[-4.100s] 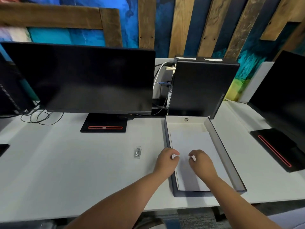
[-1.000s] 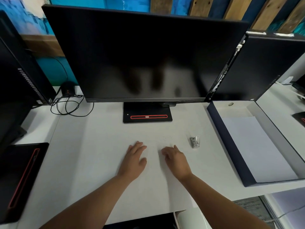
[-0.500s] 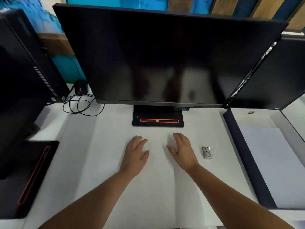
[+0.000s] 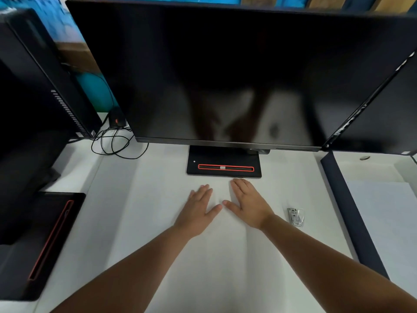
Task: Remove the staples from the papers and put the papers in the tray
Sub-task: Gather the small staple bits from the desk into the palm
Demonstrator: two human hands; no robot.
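Note:
My left hand [image 4: 198, 211] and my right hand [image 4: 249, 203] lie flat, palms down, side by side on the white desk [image 4: 158, 222], thumbs nearly touching, fingers straight, just in front of the monitor base. Neither holds anything. A small clear-and-metal staple remover [image 4: 295, 216] lies on the desk to the right of my right hand, apart from it. The dark-walled tray [image 4: 343, 206] stands at the right edge, with white paper [image 4: 388, 222] lying flat inside it.
A large black monitor [image 4: 225, 75] on a black base with a red stripe [image 4: 224, 167] fills the back. A black computer tower [image 4: 45, 86] and coiled cables [image 4: 115, 141] stand at the left, another black stand [image 4: 49, 240] at the near left.
My hands left the paper in the tray and came to the desk in front of the monitor. Over the last second both slid forward and flattened, the right one up to the monitor base.

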